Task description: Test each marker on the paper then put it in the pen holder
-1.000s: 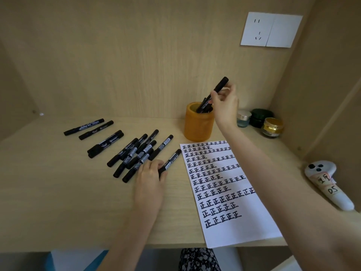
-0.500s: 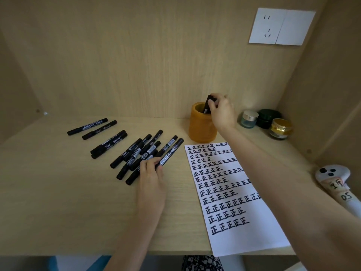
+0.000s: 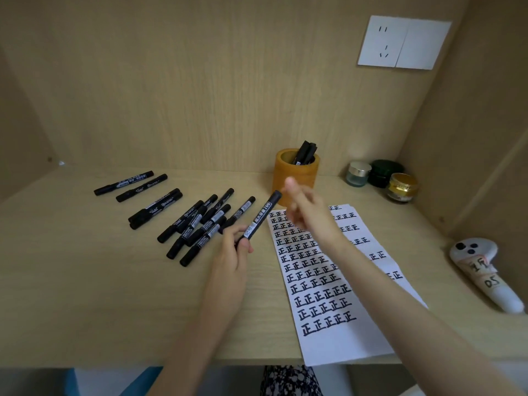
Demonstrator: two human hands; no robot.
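Note:
My left hand (image 3: pixel 233 250) grips a black marker (image 3: pixel 261 217) by its lower end and holds it tilted up to the right, above the desk. My right hand (image 3: pixel 307 214) hovers blurred and empty just right of that marker's cap end, over the top of the white paper (image 3: pixel 368 327) covered with rows of black written marks. Behind it stands the orange pen holder (image 3: pixel 295 178) with a few black markers (image 3: pixel 305 152) sticking out. Several more black markers (image 3: pixel 197 227) lie loose on the desk to the left.
Three small jars (image 3: pixel 381 175) stand at the back right. A white controller (image 3: pixel 483 270) lies along the right wall. A white wall socket (image 3: pixel 403 42) is high on the back panel. The desk's front edge (image 3: pixel 114 362) runs near the bottom.
My right hand dropped its marker into the pen holder and came back toward the left hand. My left hand picked one marker up off the desk and lifted it.

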